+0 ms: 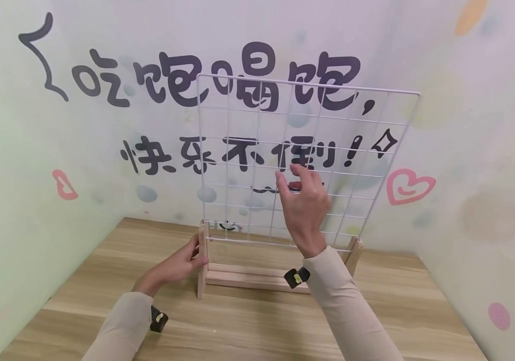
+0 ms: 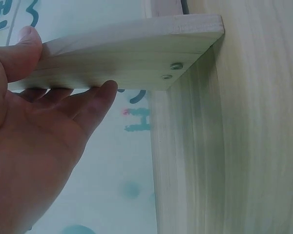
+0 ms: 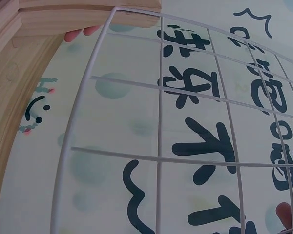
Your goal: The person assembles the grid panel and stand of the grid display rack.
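A white wire grid panel (image 1: 275, 125) stands upright in a light wooden stand (image 1: 257, 283), its bottom edge between two side posts. My left hand (image 1: 181, 263) grips the left side post (image 2: 112, 53), thumb on one face and fingers on the other. Two screw heads (image 2: 176, 66) show low on that post. In front of the grid's lower middle, my right hand (image 1: 306, 200) is raised with bent fingers, thumb and index apart. Its fingertips (image 3: 284, 213) appear beside the wires in the right wrist view. The right side post (image 1: 353, 253) is partly hidden by my right sleeve.
The stand rests on a wood-grain table (image 1: 221, 331). Close behind is a pale wall (image 1: 104, 150) with large black lettering and pink hearts. A side wall (image 1: 501, 240) borders the table at the right. Each wrist carries a small black camera (image 1: 159, 319).
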The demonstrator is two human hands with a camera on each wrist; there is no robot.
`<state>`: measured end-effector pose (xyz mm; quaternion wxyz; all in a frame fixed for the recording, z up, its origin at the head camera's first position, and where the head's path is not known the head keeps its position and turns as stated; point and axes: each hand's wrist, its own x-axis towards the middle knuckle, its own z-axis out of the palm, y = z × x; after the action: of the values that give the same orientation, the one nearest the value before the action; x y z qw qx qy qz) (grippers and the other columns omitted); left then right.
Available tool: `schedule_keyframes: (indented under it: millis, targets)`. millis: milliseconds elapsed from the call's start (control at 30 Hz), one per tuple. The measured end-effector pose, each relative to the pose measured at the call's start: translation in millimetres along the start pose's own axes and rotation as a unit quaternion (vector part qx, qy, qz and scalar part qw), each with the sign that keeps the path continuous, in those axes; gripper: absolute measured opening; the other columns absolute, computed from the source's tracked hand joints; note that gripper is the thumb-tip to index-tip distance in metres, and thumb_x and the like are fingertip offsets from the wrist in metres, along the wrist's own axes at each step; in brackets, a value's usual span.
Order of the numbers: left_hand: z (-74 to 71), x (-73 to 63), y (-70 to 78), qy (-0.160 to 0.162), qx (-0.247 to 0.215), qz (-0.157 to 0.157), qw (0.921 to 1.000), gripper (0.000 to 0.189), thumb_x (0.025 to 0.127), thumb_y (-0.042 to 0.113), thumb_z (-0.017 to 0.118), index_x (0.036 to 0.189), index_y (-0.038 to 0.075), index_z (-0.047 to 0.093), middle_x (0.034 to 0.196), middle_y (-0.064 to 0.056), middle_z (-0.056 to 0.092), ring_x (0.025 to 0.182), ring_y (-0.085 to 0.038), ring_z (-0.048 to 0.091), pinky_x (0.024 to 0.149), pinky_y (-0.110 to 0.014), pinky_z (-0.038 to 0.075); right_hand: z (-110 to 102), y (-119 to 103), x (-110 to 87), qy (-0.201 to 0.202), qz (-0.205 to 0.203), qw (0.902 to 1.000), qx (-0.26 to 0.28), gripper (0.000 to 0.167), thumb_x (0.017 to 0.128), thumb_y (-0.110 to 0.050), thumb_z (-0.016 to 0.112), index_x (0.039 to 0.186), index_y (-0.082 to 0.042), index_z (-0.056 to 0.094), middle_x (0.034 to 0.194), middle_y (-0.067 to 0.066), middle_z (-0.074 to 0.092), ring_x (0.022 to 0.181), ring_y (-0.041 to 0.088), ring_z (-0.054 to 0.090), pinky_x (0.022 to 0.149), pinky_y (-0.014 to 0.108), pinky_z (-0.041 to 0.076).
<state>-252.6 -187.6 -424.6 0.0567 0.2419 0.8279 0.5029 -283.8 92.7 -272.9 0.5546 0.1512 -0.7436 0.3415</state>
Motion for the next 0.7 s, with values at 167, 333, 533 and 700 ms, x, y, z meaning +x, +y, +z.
schedule_keyframes:
  millis: [167,333,533,700]
  targets:
    - [0.4,1.0,-0.3,0.0,-0.003,0.0,1.0,0.075,0.102,0.005,0.05,0.153,-0.008,-0.003,0.158,-0.036,0.005,0.141,-0.059,0.015,0.112,-0.064,0.025,0.1,0.6,-2.2,0.0,-0.001,1.0,-0.003,0.029,0.09,-0.031,0.073,0.105,-0.005,0.072,0.097,0.012,0.072,0.07,0.022,0.073,0.056,0.039,0.05]
    - [0.4,0.9,0.2,0.001,0.002,-0.003,1.0,0.075,0.102,0.006,0.05,0.153,-0.008,-0.003,0.158,-0.036,0.004,0.141,-0.059,0.015,0.111,-0.064,0.025,-0.4,1.0,-3.0,-0.001,-0.001,1.0,-0.002,0.03,0.091,-0.031,0.072,0.105,-0.005,0.072,0.097,0.012,0.072,0.071,0.022,0.073,0.057,0.039,0.05]
    - [0.2,0.4,1.4,0.002,0.006,-0.005,1.0,0.074,0.102,0.004,0.049,0.153,-0.009,-0.003,0.158,-0.037,0.004,0.141,-0.059,0.016,0.111,-0.063,0.026,-0.9,0.5,-3.9,-0.003,-0.001,1.0,-0.008,0.03,0.091,-0.032,0.072,0.105,-0.006,0.072,0.097,0.012,0.072,0.072,0.022,0.073,0.056,0.04,0.048]
    - [0.0,-0.1,0.9,-0.002,0.0,-0.006,1.0,0.076,0.103,0.006,0.049,0.153,-0.009,-0.006,0.158,-0.037,0.001,0.141,-0.059,0.014,0.111,-0.063,0.025,-1.6,-0.1,-4.8,-0.002,-0.004,1.0,-0.007,0.03,0.09,-0.032,0.073,0.105,-0.006,0.072,0.096,0.012,0.072,0.072,0.022,0.073,0.056,0.04,0.048]
